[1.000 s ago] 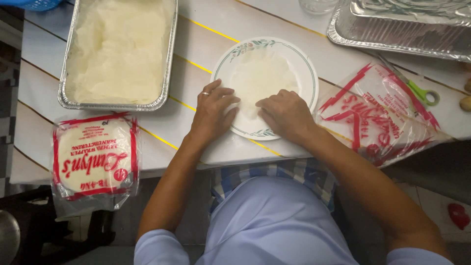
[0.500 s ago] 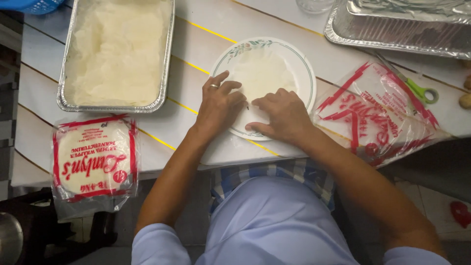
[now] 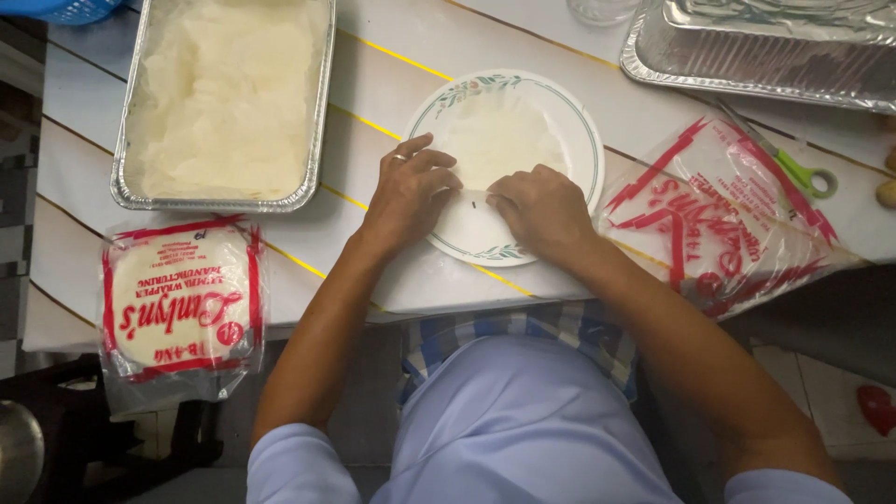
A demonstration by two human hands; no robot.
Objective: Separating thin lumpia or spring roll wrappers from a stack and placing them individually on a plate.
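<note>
Two hands, left (image 3: 408, 191) and right (image 3: 539, 207), pinch one wrapper (image 3: 499, 140) on one plate (image 3: 583, 140); two foil trays (image 3: 322, 103)

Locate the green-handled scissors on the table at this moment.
In the head view, the green-handled scissors lie at the table's far right, between the opened wrapper bag and the foil tray.

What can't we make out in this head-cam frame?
Head view only:
- Near part of the pale wrapper on the plate: covered by the left hand and right hand, so each grip is unclear.
- Right foil tray: cut off by the top edge, contents unreadable.
- Scissors: tips blurred.
- Clear glass: cut by the top edge.
</note>
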